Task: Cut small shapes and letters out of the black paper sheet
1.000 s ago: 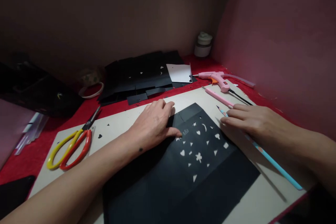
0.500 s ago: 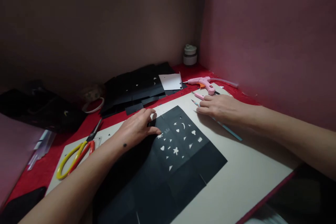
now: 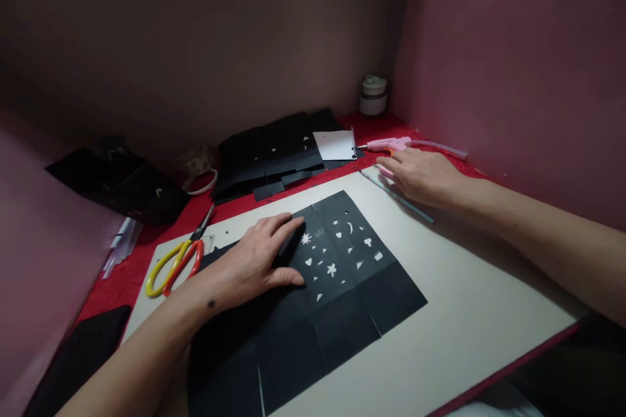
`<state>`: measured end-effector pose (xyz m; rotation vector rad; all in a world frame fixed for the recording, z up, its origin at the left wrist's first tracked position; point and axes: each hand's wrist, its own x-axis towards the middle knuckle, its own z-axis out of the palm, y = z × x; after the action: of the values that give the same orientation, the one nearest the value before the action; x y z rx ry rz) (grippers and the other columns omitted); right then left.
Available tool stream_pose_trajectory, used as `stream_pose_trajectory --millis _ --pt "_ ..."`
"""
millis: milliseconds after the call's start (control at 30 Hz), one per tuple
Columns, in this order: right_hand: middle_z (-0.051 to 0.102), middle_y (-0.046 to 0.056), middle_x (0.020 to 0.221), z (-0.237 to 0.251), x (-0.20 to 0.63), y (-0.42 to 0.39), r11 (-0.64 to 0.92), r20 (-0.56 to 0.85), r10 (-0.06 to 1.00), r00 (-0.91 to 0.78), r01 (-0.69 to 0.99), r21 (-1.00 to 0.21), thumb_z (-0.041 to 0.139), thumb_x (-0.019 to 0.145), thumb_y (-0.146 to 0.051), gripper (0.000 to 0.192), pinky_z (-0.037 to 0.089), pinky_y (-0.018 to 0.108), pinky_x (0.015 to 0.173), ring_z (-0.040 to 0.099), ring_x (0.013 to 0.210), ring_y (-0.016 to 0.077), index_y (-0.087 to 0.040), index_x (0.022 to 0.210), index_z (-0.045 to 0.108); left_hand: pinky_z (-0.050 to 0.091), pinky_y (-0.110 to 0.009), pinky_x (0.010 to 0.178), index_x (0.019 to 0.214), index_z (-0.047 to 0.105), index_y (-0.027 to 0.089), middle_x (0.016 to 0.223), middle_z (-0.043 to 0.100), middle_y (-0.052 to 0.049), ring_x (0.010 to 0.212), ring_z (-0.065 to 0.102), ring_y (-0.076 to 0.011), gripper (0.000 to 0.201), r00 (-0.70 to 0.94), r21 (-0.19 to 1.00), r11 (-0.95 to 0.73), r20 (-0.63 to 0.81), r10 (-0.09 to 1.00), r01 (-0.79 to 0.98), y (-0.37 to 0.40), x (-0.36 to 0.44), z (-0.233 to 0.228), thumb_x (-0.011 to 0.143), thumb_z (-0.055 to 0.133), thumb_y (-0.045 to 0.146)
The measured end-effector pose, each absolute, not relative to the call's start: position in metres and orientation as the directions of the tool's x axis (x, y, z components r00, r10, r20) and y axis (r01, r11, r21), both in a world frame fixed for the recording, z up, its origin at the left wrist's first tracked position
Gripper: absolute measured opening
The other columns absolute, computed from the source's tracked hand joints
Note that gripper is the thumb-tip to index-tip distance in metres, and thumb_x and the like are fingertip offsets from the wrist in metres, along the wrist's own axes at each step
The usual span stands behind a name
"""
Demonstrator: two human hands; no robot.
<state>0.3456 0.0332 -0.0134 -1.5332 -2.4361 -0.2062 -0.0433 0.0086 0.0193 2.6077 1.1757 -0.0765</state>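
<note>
Left hand point(image 3: 257, 255) lies on the black paper point(image 3: 337, 313), thumb spread away from the fingers. Paper sits flat on the pale board point(image 3: 464, 273), its cutouts beyond the thumb, slits at its near edge. Right hand point(image 3: 423, 176) is over the pink cutter point(image 3: 385, 171); fingers bent, but I cannot tell whether they pinch it. Pencil point(image 3: 413, 208) lies just beside.

Risks, my judgement: a careless grasp near the blade could nick a fingertip. A knock could roll the pencil. A dragging left palm could skid the paper or tear it at the slits. Glue gun point(image 3: 386, 144) is close behind the right fingers; if hot, reaching too far could burn.
</note>
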Motion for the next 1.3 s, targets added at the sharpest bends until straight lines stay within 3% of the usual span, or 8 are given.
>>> stream_pose_trajectory --millis 133,333,400,600,800,933,1067,1300 --pt "0.069 0.011 0.139 -0.023 0.349 0.031 0.349 0.264 0.916 -0.302 0.924 -0.155 0.068 0.102 -0.041 0.038 0.062 0.047 0.097 0.071 0.115 0.0239 -0.022 0.135 0.067 0.04 -0.07 0.125 0.164 0.045 0.015 0.175 0.032 -0.028 0.161 0.036 -0.047 0.099 0.678 0.197 -0.65 -0.172 0.714 0.734 -0.007 -0.044 0.012 0.093 0.053 0.084" --pt "0.069 0.01 0.138 0.009 0.335 0.002 0.303 0.396 0.912 -0.107 0.825 -0.477 0.067 0.102 -0.042 0.034 0.061 0.047 0.099 0.07 0.116 0.0237 -0.023 0.131 0.069 0.037 -0.068 0.127 0.167 0.041 0.014 0.176 0.03 -0.029 0.163 0.032 -0.047 0.098 0.676 0.139 -0.661 -0.163 0.719 0.737 -0.023 -0.033 0.003 0.097 0.044 0.083" --pt "0.073 0.01 0.131 0.021 0.329 -0.016 0.316 0.416 0.909 -0.035 0.709 -0.63 0.062 0.104 -0.031 0.021 0.059 0.041 0.097 0.069 0.117 0.0222 -0.028 0.118 0.077 0.037 -0.07 0.126 0.167 0.04 0.013 0.175 0.031 -0.03 0.162 0.032 -0.0483 0.098 0.667 0.118 -0.656 -0.156 0.729 0.745 -0.028 -0.029 0.002 0.098 0.043 0.082" --pt "0.074 0.009 0.098 0.02 0.311 -0.053 0.196 0.187 0.98 -0.064 0.193 -0.961 0.062 0.093 -0.025 0.032 0.055 0.036 0.058 0.069 0.073 0.0186 -0.026 0.12 0.08 0.04 -0.069 0.126 0.167 0.041 0.011 0.174 0.032 -0.031 0.162 0.033 -0.0494 0.097 0.67 0.091 -0.665 -0.166 0.723 0.741 -0.036 -0.023 0.005 0.098 0.046 0.08" --pt "0.057 -0.002 0.065 0.015 0.279 -0.062 0.0 0.009 0.988 -0.152 -0.057 -0.998 0.083 0.083 -0.049 0.027 0.043 0.031 0.04 0.056 0.051 0.0158 -0.03 0.088 0.065 0.037 -0.073 0.125 0.167 0.04 0.012 0.173 0.033 -0.032 0.161 0.033 -0.0498 0.097 0.704 0.079 -0.701 -0.152 0.694 0.709 -0.038 -0.019 0.005 0.098 0.041 0.081" --pt "0.052 -0.005 0.055 0.018 0.255 -0.061 -0.081 -0.07 0.987 -0.147 -0.072 -0.994 0.071 0.094 -0.054 0.034 0.03 0.025 0.033 0.049 0.042 0.0121 -0.027 0.076 0.059 0.035 -0.077 0.124 0.165 0.042 0.01 0.172 0.035 -0.034 0.161 0.034 -0.0514 0.097 0.741 0.075 -0.739 -0.121 0.66 0.67 -0.044 -0.014 0.004 0.098 0.04 0.081" --pt "0.072 0.0 0.063 0.014 0.242 -0.056 -0.098 -0.099 0.987 -0.125 0.013 -0.995 0.076 0.092 -0.04 0.016 0.042 0.026 0.04 0.065 0.052 0.016 -0.025 0.095 0.072 0.037 -0.075 0.124 0.162 0.043 0.002 0.17 0.035 -0.037 0.16 0.034 -0.053 0.103 0.777 0.085 -0.772 -0.081 0.624 0.63 -0.044 -0.008 0.005 0.097 0.039 0.082" --pt "0.072 -0.002 0.069 0.004 0.237 -0.048 -0.048 -0.053 0.997 -0.054 0.092 -0.995 0.077 0.088 -0.028 0.01 0.047 0.025 0.048 0.066 0.06 0.0134 -0.025 0.08 0.072 0.038 -0.062 0.13 0.163 0.038 0.0 0.174 0.031 -0.031 0.164 0.031 -0.0437 0.105 0.823 0.15 -0.811 -0.031 0.568 0.565 -0.023 -0.001 -0.001 0.099 0.03 0.083"
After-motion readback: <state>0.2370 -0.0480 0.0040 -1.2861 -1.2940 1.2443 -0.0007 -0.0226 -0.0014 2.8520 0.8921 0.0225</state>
